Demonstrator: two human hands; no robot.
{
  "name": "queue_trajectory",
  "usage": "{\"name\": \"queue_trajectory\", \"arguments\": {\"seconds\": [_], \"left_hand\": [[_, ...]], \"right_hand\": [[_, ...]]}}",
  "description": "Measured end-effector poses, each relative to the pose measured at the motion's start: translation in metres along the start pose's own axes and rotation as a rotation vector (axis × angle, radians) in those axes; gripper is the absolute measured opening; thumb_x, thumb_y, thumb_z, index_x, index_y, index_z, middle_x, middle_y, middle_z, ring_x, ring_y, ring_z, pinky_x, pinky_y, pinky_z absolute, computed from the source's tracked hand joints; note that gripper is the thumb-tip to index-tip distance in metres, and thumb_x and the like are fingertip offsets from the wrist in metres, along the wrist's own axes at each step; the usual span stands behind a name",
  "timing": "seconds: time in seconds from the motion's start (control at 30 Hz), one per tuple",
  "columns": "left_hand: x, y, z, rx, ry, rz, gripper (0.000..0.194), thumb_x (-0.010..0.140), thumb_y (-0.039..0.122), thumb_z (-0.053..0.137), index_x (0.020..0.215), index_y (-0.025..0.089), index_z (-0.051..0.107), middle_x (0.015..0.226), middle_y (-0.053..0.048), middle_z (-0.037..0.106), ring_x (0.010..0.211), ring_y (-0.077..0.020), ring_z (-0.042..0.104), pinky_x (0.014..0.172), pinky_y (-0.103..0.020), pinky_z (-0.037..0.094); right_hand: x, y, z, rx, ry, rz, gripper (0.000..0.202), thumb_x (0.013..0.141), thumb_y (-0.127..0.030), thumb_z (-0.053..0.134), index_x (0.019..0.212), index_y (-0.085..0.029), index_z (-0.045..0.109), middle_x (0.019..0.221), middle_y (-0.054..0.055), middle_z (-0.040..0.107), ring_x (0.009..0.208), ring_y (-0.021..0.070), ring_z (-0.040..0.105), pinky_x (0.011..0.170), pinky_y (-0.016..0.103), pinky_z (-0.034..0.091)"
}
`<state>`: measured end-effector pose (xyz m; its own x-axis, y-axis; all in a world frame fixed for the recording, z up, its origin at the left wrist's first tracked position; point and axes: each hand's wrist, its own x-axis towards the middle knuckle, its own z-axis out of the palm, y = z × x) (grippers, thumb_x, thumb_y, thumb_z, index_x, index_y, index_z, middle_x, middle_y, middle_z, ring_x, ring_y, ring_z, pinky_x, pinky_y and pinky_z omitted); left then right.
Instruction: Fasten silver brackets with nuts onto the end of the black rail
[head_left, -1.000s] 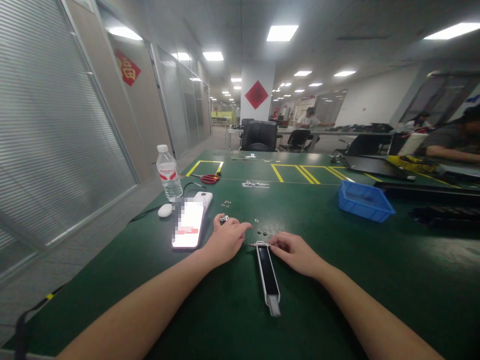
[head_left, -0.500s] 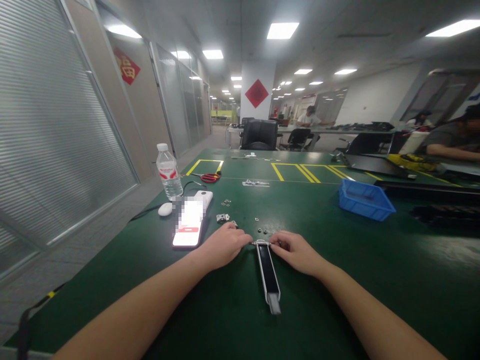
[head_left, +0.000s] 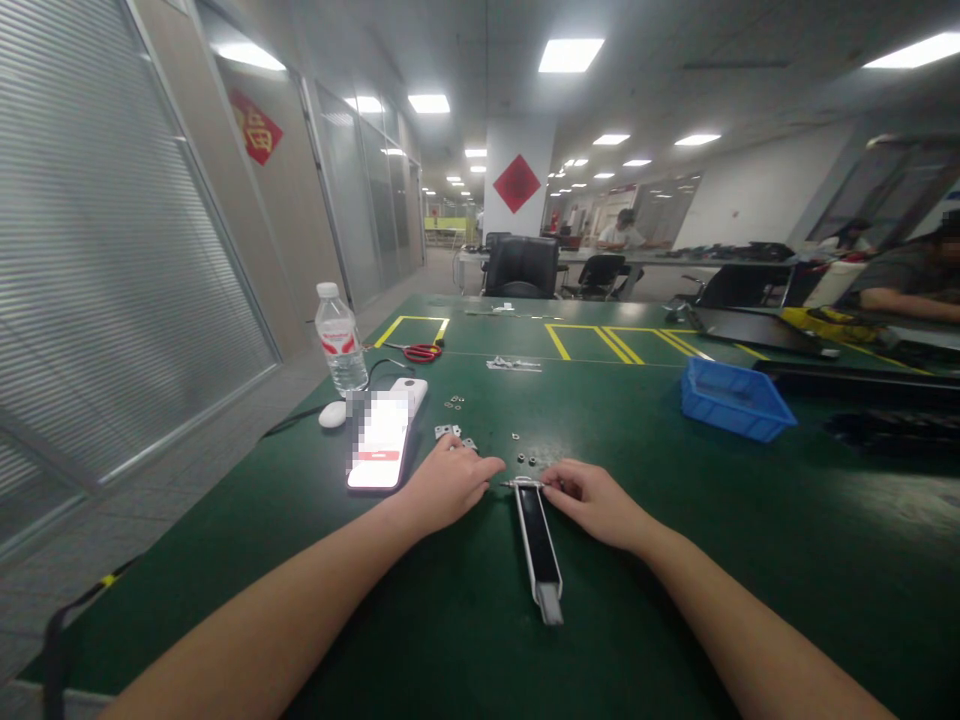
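In front of us on the green table, a narrow white-edged frame with a dark face lies nearly straight away from us, a grey tab at its 6 o'clock end and a thin rod crossing its 12 o'clock end. Taking the frame as our clock's centre, our right hand is at 2 o'clock, thumb and forefinger pinching the rod's right end, the other fingers curled in. Our left hand is at 10 o'clock, thumb stretched toward the rod yet apart from it, fingers bent down by the metal brackets; we cannot tell whether they grip one. Just beyond the frame, toward 12 o'clock, sit two small dark round pieces and a tiny light piece, with silvery strips farther out. Small loose rings lie toward 11 o'clock, and red-handled scissors farther that way. The lit phone is at 10 o'clock, near a white rounded object and an upright water bottle. At 2 o'clock we have a blue bin.
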<state>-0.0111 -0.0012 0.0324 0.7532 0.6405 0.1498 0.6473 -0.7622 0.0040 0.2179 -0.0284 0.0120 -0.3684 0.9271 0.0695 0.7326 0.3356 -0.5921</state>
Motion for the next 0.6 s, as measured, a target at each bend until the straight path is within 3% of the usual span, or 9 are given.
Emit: {"name": "queue_trajectory", "arguments": {"seconds": [0.33, 0.6], "left_hand": [[-0.0004, -0.0027, 0.0056, -0.043, 0.057, 0.003, 0.029, 0.083, 0.010, 0.043, 0.108, 0.018, 0.057, 0.088, -0.005, 0.069, 0.081, -0.0181, 0.061, 0.085, -0.035, 0.031], [-0.0014, -0.0066, 0.0098, -0.194, 0.161, -0.248, 0.023, 0.083, 0.014, 0.045, 0.094, 0.022, 0.063, 0.100, -0.002, 0.069, 0.093, -0.0189, 0.059, 0.091, -0.042, 0.027]], "right_hand": [[-0.0001, 0.0013, 0.0000, 0.013, 0.009, -0.010, 0.018, 0.086, -0.025, 0.049, 0.090, -0.018, 0.066, 0.076, 0.002, 0.056, 0.065, 0.0136, 0.048, 0.061, 0.027, 0.041], [-0.0002, 0.0028, -0.0014, 0.028, 0.001, -0.011, 0.019, 0.087, -0.025, 0.048, 0.090, -0.018, 0.066, 0.083, 0.004, 0.061, 0.069, 0.0141, 0.051, 0.064, 0.028, 0.042]]}}
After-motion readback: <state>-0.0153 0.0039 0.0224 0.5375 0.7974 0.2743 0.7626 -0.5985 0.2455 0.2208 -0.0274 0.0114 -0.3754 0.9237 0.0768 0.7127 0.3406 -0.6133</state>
